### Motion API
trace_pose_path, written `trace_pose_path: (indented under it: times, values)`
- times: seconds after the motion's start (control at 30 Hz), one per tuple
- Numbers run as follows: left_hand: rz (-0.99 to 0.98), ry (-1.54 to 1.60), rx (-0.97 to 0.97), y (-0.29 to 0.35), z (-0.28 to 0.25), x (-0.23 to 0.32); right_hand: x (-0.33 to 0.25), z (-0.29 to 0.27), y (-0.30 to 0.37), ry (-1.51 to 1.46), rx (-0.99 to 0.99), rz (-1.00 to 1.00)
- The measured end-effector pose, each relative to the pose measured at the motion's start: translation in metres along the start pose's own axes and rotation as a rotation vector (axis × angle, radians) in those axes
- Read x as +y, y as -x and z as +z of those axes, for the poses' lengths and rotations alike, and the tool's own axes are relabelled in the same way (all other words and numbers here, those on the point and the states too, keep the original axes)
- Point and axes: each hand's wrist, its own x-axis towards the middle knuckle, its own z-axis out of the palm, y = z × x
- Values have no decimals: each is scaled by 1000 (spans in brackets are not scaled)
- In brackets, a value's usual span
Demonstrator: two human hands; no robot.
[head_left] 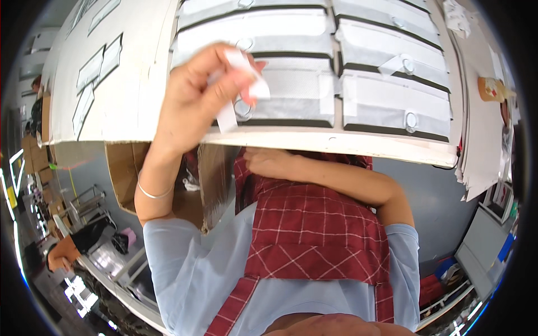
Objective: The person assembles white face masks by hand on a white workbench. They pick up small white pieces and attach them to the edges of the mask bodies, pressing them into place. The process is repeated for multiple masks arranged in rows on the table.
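My left hand (193,89) is raised over the table's near part, thumb and fingers pinched on thin white strips (259,87). Beneath it, flat grey-white pieces (297,84) with dark edges lie in two columns. Small round clear discs (411,121) sit on several of them, and a loose-looking white strip (390,66) slants beside one disc in the right column. Below the table edge, my right hand (272,163) rests against the front of the red checked apron (319,224). Its fingers look curled; whatever they may hold is hidden.
Narrow black-edged pieces (91,73) lie on the table's left part. A cardboard box (126,173) stands below the near edge (330,144). At the right are stacked pale sheets (473,129) and an orange-yellow bottle (493,89). Another person's arm (61,255) shows far left.
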Motion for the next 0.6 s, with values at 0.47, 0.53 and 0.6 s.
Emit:
trace_pose_path:
  times: [0.47, 0.53, 0.6]
  values:
    - [-151, -52, -503, -41, 43, -13, -30, -89, 30, -87, 92, 3]
    - [-219, -30, -502, -40, 43, -11, -40, -132, 55, -218, -90, 15]
    - [-213, -31, -472, -40, 46, -10, -51, -186, 77, -364, -221, 65]
